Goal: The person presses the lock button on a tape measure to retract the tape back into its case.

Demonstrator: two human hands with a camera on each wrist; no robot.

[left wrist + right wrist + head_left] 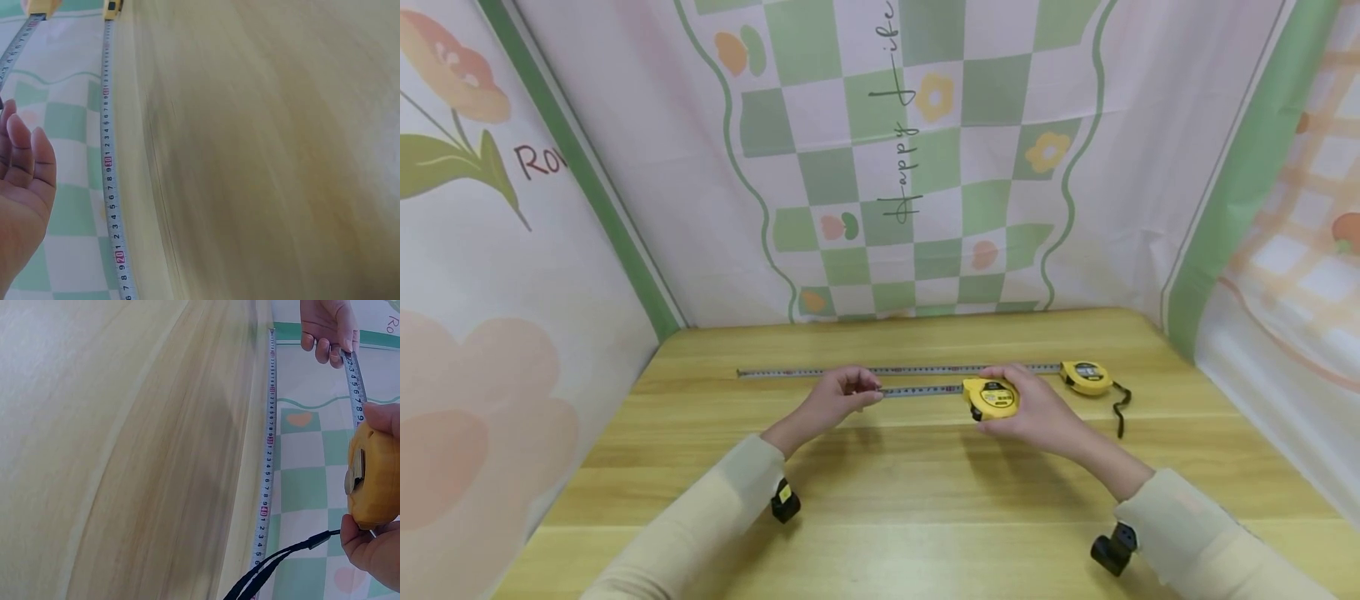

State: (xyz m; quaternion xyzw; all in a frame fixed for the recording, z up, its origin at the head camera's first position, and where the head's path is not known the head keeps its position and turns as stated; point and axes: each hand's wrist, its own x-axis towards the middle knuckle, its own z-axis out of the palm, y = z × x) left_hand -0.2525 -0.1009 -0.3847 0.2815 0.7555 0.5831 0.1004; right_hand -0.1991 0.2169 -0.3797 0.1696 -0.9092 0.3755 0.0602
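My right hand (1030, 410) grips a yellow tape measure (994, 399) above the table, its fingers around the case. A short length of blade (921, 391) runs leftward from the case to my left hand (837, 400), which pinches the blade's end between thumb and finger. Behind it a second yellow tape measure (1086, 377) lies on the table, its long blade (820, 372) stretched out to the left. In the right wrist view the held case (375, 472) shows its metal clip side, with a black strap (269, 565) hanging from it.
The wooden table (887, 500) is bounded at the back by a green-and-white checked curtain (910, 192) and at the sides by more printed curtains. A black wrist strap (1122, 408) trails from the lying tape measure. Black cameras (786, 502) sit under both sleeves.
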